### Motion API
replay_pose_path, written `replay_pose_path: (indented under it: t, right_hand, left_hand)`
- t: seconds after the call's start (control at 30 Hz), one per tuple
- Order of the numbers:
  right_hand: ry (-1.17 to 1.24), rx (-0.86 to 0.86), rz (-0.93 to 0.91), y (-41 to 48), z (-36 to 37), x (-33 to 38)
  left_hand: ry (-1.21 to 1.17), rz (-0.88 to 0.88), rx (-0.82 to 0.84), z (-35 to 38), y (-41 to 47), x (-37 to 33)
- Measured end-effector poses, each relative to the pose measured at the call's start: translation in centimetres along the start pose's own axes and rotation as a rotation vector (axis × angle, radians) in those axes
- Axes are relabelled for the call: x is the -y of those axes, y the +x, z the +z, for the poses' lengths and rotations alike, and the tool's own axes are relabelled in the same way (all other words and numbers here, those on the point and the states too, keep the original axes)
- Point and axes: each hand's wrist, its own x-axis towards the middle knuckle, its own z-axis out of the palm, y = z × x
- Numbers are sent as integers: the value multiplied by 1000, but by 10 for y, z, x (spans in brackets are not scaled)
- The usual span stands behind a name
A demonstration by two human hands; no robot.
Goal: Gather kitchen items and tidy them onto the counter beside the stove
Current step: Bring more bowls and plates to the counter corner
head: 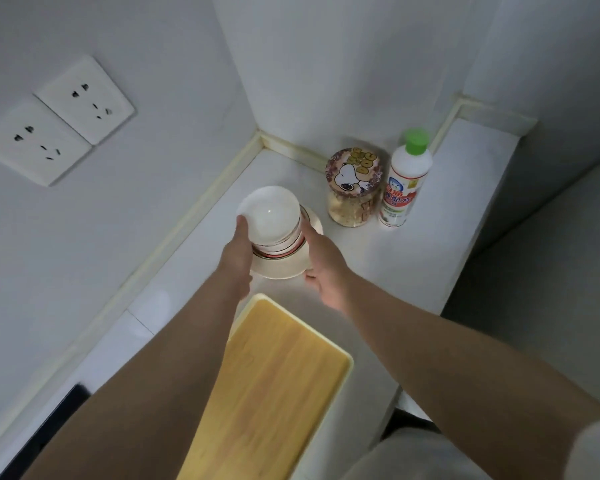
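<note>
A stack of bowls [272, 216], white on top with red-striped ones below, sits on a cream plate [284, 268] on the white counter [430, 237] near the corner. My left hand [238, 251] holds the stack's left side, thumb on the top bowl's rim. My right hand [326, 268] cups the right side of the stack and the plate's edge. Whether the plate rests on the counter or is just above it I cannot tell.
A jar with a cartoon-dog lid [354, 188] and a white bottle with a green cap [406, 181] stand just right of the bowls. A wooden cutting board [271, 382] lies nearer to me. Wall sockets [56, 119] are at left; a black stove edge [63, 410] shows at lower left.
</note>
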Motion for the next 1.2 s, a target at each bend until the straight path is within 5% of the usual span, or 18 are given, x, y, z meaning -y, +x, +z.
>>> replay_pose_path:
  t: [0.3, 1.0, 1.2]
  right_hand:
    - [-19, -79, -121, 49, 34, 35]
    - [-31, -108, -180, 107, 43, 75]
    - [-92, -139, -125, 74, 40, 54]
  left_hand:
    - [-211, 27, -27, -4, 42, -28]
    - [-293, 49, 66, 9, 93, -65]
    - [-297, -20, -132, -12, 46, -46]
